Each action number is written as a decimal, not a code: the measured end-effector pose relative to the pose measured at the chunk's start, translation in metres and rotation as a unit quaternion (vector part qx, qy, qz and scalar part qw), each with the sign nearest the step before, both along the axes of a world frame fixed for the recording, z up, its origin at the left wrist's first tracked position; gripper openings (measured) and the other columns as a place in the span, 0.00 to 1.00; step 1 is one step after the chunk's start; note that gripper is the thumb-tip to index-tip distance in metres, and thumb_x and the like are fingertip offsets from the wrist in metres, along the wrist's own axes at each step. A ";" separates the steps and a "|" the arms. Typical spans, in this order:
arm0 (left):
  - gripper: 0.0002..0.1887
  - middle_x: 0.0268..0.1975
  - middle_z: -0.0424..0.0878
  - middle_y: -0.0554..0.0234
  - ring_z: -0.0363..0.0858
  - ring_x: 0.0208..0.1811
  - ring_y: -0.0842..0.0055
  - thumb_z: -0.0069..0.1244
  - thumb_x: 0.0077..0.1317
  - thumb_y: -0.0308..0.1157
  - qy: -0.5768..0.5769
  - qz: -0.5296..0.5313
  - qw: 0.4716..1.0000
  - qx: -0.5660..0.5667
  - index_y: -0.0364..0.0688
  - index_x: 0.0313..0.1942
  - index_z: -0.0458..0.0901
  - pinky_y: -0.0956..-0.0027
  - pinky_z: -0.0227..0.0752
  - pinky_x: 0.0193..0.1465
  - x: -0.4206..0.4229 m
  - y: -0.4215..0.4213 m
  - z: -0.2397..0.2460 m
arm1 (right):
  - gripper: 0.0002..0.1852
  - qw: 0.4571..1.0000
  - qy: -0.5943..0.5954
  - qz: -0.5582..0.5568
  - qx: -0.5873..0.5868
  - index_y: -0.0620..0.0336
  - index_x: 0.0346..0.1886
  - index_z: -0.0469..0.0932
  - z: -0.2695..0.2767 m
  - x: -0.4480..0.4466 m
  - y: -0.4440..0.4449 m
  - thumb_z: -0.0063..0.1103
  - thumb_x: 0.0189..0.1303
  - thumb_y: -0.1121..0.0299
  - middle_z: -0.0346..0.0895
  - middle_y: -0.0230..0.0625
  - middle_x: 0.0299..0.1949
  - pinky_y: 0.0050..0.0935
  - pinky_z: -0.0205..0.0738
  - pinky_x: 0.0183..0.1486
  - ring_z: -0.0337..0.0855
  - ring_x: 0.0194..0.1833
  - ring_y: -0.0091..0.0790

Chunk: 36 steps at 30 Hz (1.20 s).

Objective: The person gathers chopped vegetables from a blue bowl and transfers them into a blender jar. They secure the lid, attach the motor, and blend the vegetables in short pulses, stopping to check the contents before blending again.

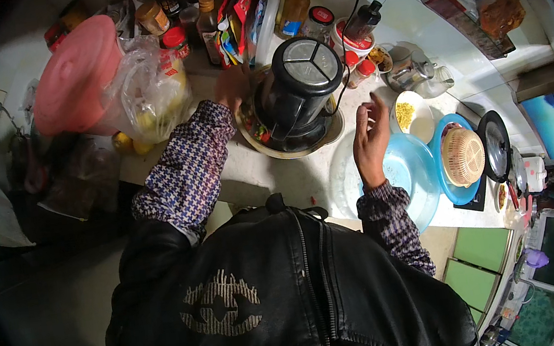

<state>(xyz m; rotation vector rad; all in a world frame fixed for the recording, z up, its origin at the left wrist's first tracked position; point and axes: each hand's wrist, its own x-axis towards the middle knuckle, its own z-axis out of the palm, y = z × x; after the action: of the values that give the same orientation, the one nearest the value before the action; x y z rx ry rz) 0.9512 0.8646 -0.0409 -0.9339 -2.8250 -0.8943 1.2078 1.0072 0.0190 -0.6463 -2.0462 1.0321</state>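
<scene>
A black kitchen appliance with a silver three-part top point(293, 85) stands in a round metal pan point(275, 155) on the counter, a black cord rising from it to the wall socket. Red and green pieces point(261, 132) lie in the pan at its left. My left hand point(233, 87) is just left of the pan, dim and blurred; its fingers and any hold cannot be made out. To the right of the pan, my right hand point(372, 138) is raised above the rim of a clear blue basin point(425, 175), fingers apart, holding nothing.
A bowl with yellow bits point(406, 114) and a blue basin holding a beige basket point(463, 156) are at the right. Jars and bottles point(292, 5) line the wall. At the left are a pink lidded tub point(78, 75) and a plastic bag of yellow fruit point(151, 100).
</scene>
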 end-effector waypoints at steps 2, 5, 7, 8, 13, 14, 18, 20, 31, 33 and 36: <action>0.25 0.30 0.78 0.36 0.76 0.34 0.47 0.33 0.68 0.46 -0.052 0.011 0.998 0.040 0.33 0.26 0.77 0.50 0.68 0.36 -0.002 0.000 -0.003 | 0.23 0.996 0.046 0.066 0.050 0.63 0.60 0.63 0.035 0.003 -0.026 0.53 0.62 0.70 0.73 0.39 0.37 0.27 0.70 0.37 0.75 0.36 0.29; 0.22 0.27 0.78 0.39 0.77 0.30 0.48 0.34 0.68 0.42 0.005 -0.025 0.999 0.036 0.33 0.26 0.77 0.50 0.69 0.31 -0.005 -0.002 -0.010 | 0.33 0.982 0.004 0.100 0.159 0.62 0.62 0.61 0.070 -0.007 -0.070 0.62 0.54 0.64 0.74 0.45 0.35 0.31 0.71 0.38 0.77 0.35 0.40; 0.20 0.28 0.78 0.42 0.78 0.29 0.52 0.35 0.68 0.43 0.110 -0.068 0.991 -0.026 0.32 0.35 0.75 0.54 0.70 0.28 -0.007 -0.003 -0.013 | 0.38 0.971 -0.081 0.082 0.211 0.64 0.63 0.57 0.081 -0.016 -0.087 0.63 0.52 0.59 0.73 0.47 0.31 0.34 0.70 0.36 0.76 0.33 0.44; 0.21 0.28 0.79 0.44 0.79 0.29 0.53 0.35 0.68 0.43 0.140 -0.085 0.983 -0.078 0.32 0.40 0.74 0.56 0.71 0.27 -0.008 -0.003 -0.014 | 0.42 0.962 -0.107 0.064 0.241 0.67 0.64 0.53 0.084 -0.022 -0.091 0.62 0.51 0.54 0.72 0.44 0.27 0.34 0.70 0.31 0.76 0.29 0.43; 0.20 0.24 0.78 0.45 0.78 0.26 0.55 0.35 0.68 0.43 0.135 -0.073 0.988 -0.029 0.32 0.36 0.75 0.56 0.71 0.26 -0.008 -0.001 -0.022 | 0.47 0.951 -0.134 0.044 0.276 0.70 0.65 0.48 0.080 -0.031 -0.101 0.64 0.49 0.56 0.73 0.43 0.25 0.33 0.71 0.24 0.77 0.23 0.41; 0.21 0.24 0.78 0.45 0.78 0.26 0.55 0.35 0.68 0.43 0.173 -0.072 0.982 -0.039 0.33 0.35 0.75 0.55 0.71 0.26 -0.009 -0.001 -0.024 | 0.47 0.950 -0.147 0.044 0.270 0.70 0.65 0.48 0.079 -0.032 -0.102 0.64 0.49 0.58 0.73 0.43 0.25 0.33 0.72 0.24 0.78 0.23 0.40; 0.13 0.23 0.75 0.48 0.77 0.25 0.56 0.38 0.66 0.36 0.127 -0.068 0.989 0.015 0.36 0.30 0.74 0.56 0.70 0.24 -0.013 0.000 -0.034 | 0.47 0.949 -0.162 0.033 0.269 0.71 0.66 0.46 0.078 -0.031 -0.103 0.64 0.48 0.61 0.74 0.43 0.23 0.33 0.71 0.22 0.78 0.21 0.39; 0.23 0.23 0.77 0.46 0.77 0.24 0.54 0.35 0.68 0.43 0.155 -0.081 0.982 0.066 0.34 0.26 0.76 0.54 0.70 0.24 -0.014 0.001 -0.036 | 0.47 0.948 -0.189 0.022 0.254 0.71 0.66 0.46 0.081 -0.032 -0.103 0.63 0.48 0.61 0.75 0.43 0.22 0.33 0.70 0.21 0.78 0.21 0.39; 0.24 0.22 0.78 0.44 0.77 0.24 0.53 0.33 0.69 0.43 0.087 -0.064 0.993 0.049 0.34 0.26 0.78 0.52 0.70 0.26 -0.009 0.000 -0.023 | 0.45 0.922 -0.289 0.022 0.257 0.60 0.67 0.46 0.099 -0.046 -0.102 0.61 0.50 0.56 0.75 0.43 0.17 0.36 0.69 0.19 0.78 0.19 0.45; 0.24 0.23 0.78 0.43 0.77 0.24 0.52 0.33 0.69 0.44 0.078 -0.060 0.994 0.047 0.34 0.26 0.78 0.52 0.70 0.27 -0.011 0.000 -0.024 | 0.45 0.913 -0.303 0.028 0.271 0.59 0.67 0.47 0.103 -0.049 -0.102 0.61 0.50 0.56 0.75 0.43 0.17 0.38 0.69 0.19 0.78 0.19 0.45; 0.25 0.24 0.78 0.42 0.77 0.27 0.51 0.33 0.68 0.44 0.034 -0.048 0.996 0.072 0.33 0.25 0.78 0.51 0.69 0.30 -0.010 0.002 -0.027 | 0.43 0.894 -0.347 0.022 0.284 0.58 0.66 0.50 0.111 -0.047 -0.102 0.61 0.49 0.56 0.75 0.42 0.17 0.38 0.69 0.20 0.77 0.19 0.46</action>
<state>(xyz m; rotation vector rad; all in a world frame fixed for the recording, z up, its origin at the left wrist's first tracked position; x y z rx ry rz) 0.9413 0.8668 -0.0678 -1.0651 -2.6387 -1.0393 1.1603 0.9052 0.1297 -0.7073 -2.8139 0.1569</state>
